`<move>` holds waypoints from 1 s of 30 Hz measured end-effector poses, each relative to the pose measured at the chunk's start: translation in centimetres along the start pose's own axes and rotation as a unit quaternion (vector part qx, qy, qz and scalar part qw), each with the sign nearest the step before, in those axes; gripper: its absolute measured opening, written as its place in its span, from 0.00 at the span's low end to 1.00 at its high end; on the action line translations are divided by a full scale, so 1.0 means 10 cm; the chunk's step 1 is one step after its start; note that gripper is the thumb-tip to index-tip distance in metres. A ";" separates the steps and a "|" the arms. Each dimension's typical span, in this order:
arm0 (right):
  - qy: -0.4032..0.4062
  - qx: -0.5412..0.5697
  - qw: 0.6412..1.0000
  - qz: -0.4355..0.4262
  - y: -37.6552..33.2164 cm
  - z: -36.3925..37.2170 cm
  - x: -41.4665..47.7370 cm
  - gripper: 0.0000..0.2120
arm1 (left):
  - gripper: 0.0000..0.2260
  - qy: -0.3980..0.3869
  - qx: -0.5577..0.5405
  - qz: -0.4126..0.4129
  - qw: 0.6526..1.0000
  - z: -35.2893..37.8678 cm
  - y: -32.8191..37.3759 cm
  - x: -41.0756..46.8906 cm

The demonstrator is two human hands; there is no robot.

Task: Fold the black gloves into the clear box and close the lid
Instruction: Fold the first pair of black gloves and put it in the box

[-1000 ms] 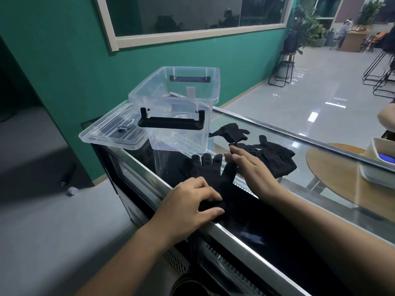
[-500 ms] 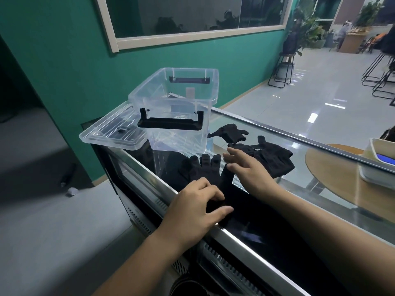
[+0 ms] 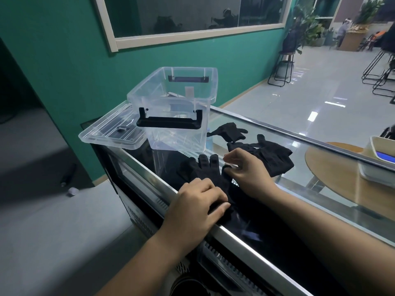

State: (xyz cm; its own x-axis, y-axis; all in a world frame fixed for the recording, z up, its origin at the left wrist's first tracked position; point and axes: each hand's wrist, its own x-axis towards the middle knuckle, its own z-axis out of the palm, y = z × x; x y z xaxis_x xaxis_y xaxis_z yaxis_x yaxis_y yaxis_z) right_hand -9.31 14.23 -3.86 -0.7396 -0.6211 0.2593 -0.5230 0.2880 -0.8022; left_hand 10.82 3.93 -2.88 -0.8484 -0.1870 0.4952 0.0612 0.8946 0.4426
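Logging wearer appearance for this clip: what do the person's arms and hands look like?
The left hand and right hand wear no gloves, rings, watch or wristband that I can see. Both forearms are uncovered, with no sleeves in frame.

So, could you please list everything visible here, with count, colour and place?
clear box: one, transparent with black handles, open, on the glass counter
lid: one, transparent, beside the box on its left
near glove: one, black, flat under both hands
far glove: one, black, right of the box
glove pile: black, count unclear, beyond the right hand
white tray: one, right edge
round table: one, wooden, right side
plants: several, green, background
left hand: holds the near glove's cuff end
right hand: pinches the near glove's thumb
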 end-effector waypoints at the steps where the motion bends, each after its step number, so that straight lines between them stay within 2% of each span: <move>1: 0.001 -0.003 1.000 -0.003 0.00 0.00 0.00 0.13 | 0.09 -0.013 -0.004 -0.004 1.000 0.03 0.00 -0.01; 3: -0.001 -0.009 1.000 -0.010 0.00 0.01 -0.01 0.13 | 0.10 -0.031 -0.038 -0.022 0.999 0.07 -0.03 -0.04; 6: 0.000 -0.010 1.000 -0.022 0.01 0.01 -0.02 0.15 | 0.07 -0.025 -0.095 -0.048 0.994 0.05 -0.06 -0.05; 8: -0.009 -0.010 0.999 -0.039 -0.01 0.01 -0.04 0.17 | 0.04 -0.008 -0.115 -0.056 0.992 0.02 -0.08 -0.04; 11: -0.002 -0.072 0.991 -0.113 -0.07 -0.01 -0.08 0.16 | 0.06 0.045 -0.121 -0.082 0.988 -0.05 -0.16 0.01; 14: -0.031 -0.082 0.978 -0.191 -0.16 -0.01 -0.17 0.12 | 0.06 0.113 -0.104 -0.152 0.976 -0.17 -0.37 0.13; 16: -0.069 -0.079 0.970 -0.221 -0.22 0.02 -0.23 0.09 | 0.06 0.127 -0.085 -0.218 0.964 -0.25 -0.59 0.25; 19: -0.115 -0.103 0.958 -0.243 -0.24 0.04 -0.28 0.06 | 0.06 0.080 -0.054 -0.281 0.955 -0.34 -0.87 0.41; 25: -0.154 -0.133 0.948 -0.245 -0.19 0.04 -0.26 0.07 | 0.07 -0.046 -0.017 -0.292 0.955 -0.38 -1.02 0.60; 27: -0.157 -0.135 0.947 -0.247 -0.18 0.04 -0.25 0.08 | 0.06 -0.061 -0.018 -0.290 0.955 -0.36 -1.04 0.64; 30: -0.161 -0.134 0.947 -0.245 -0.16 0.05 -0.24 0.07 | 0.04 -0.041 -0.066 -0.307 0.949 -0.35 -1.05 0.67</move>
State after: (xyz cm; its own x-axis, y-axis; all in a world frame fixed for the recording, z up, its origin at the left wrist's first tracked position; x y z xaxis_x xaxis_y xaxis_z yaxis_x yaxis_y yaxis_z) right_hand -6.46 14.89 -3.43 -0.2354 -0.9057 0.3525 -0.8900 0.0552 -0.4525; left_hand 6.36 -8.14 -1.62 -0.7833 -0.6190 0.0565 -0.3968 0.5679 0.7211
